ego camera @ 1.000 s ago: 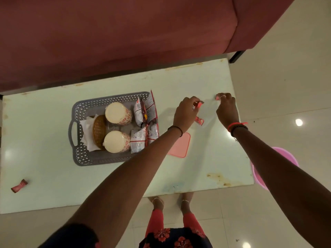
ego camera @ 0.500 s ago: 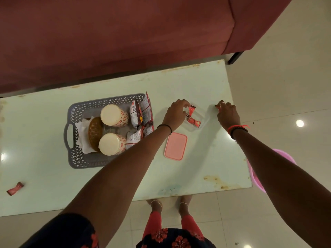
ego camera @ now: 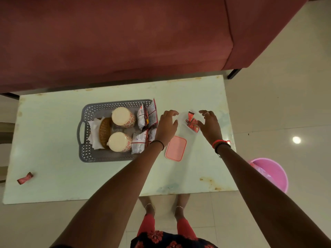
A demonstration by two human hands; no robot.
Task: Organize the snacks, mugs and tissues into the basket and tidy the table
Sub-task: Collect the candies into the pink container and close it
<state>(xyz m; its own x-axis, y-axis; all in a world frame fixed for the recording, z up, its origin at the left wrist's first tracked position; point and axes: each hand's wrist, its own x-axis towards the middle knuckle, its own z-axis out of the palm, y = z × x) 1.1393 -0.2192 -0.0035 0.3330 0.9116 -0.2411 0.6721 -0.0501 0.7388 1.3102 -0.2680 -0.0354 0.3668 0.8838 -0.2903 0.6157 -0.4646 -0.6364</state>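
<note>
A grey lattice basket [ego camera: 93, 111] stands on the pale table [ego camera: 53, 140]. It holds two upturned patterned mugs [ego camera: 123, 116], white tissues [ego camera: 94, 129] under a wicker coaster, and several snack packets [ego camera: 147, 115]. Right of the basket, several small red wrappers [ego camera: 192, 122] lie in a clear plastic container [ego camera: 184, 129]. My left hand [ego camera: 167, 126] hovers open just left of it, my right hand [ego camera: 210, 125] open just right of it. A pink lid [ego camera: 176, 148] lies in front of the container. One more red wrapper [ego camera: 25, 178] lies at the table's near left corner.
A maroon sofa [ego camera: 125, 42] runs along the table's far side. A pink bucket [ego camera: 272, 173] stands on the floor at the table's right end. My feet show below the near table edge.
Both hands have let go of the red wrappers, which now lie in the clear container. Both hands have opened and drawn slightly apart.
</note>
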